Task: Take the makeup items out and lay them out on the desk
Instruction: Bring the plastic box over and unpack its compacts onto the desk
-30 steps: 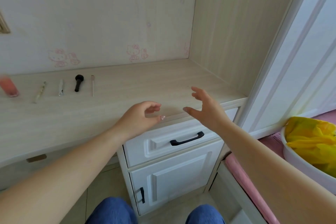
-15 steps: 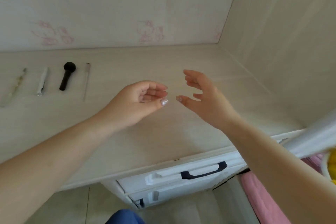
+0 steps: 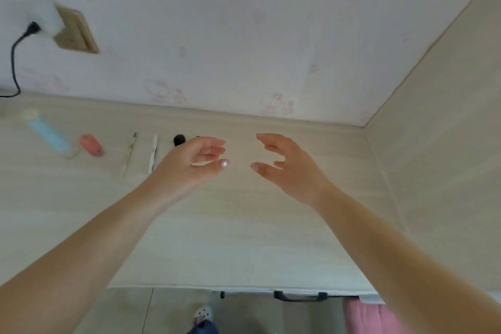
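Note:
Several makeup items lie in a row on the pale wooden desk (image 3: 244,238) near the back wall: a light blue tube (image 3: 47,133), a pink-red bottle (image 3: 91,144), a thin pale pen-like stick (image 3: 129,153), a white pen (image 3: 152,153) and a black brush head (image 3: 179,139), partly hidden behind my left hand. My left hand (image 3: 189,163) hovers above the desk with loosely curled fingers and holds nothing. My right hand (image 3: 287,168) hovers to its right, fingers relaxed and spread, empty.
A wall socket plate (image 3: 76,31) with a black plug and cable (image 3: 15,62) sits at the upper left. A wooden side panel (image 3: 447,116) closes the desk on the right. A black drawer handle (image 3: 298,296) and pink fabric (image 3: 376,317) show below the desk's front edge.
The view has tilted up and shifted, so the blue tube, pink-red bottle and socket are now visible. Both hands have stayed raised and empty, facing each other above the desk.

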Demonstrator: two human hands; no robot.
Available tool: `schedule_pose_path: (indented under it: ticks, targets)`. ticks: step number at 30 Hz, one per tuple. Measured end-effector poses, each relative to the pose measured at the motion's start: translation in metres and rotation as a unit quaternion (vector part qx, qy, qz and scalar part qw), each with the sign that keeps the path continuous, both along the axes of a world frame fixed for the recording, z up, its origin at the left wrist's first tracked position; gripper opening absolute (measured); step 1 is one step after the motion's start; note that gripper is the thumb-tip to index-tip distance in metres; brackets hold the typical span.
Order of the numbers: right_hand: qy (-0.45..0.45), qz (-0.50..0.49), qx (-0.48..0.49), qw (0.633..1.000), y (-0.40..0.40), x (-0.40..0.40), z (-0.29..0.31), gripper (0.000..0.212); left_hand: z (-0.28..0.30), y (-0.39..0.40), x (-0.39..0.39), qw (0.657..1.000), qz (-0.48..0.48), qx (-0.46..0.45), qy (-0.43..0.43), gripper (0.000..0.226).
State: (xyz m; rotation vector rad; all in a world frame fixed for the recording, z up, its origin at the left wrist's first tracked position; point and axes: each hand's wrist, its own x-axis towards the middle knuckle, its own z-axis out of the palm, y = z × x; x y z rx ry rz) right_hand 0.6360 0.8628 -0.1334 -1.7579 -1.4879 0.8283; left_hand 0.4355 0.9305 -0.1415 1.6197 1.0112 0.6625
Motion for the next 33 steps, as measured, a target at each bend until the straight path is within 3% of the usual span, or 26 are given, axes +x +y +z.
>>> schedule_pose_path:
  ticks: [8,13,23,33]
  targets:
    - [0.022,0.135,-0.001,0.991,-0.016,-0.004,0.021,0.046,0.022,-0.076,-0.025,0.989,0.149,-0.001,-0.001,0.026]
    - [0.035,0.255,-0.004,0.966,-0.057,-0.008,0.022,0.046,0.027,-0.177,-0.022,0.958,0.288,0.000,-0.013,0.026]
    - [0.054,0.476,-0.052,0.876,-0.175,-0.064,0.024,0.048,0.021,-0.385,-0.034,0.857,0.514,-0.033,-0.022,0.026]
    - [0.046,0.655,-0.054,0.753,-0.310,-0.173,0.024,0.044,0.037,-0.583,-0.063,0.719,0.693,-0.035,-0.039,0.028]
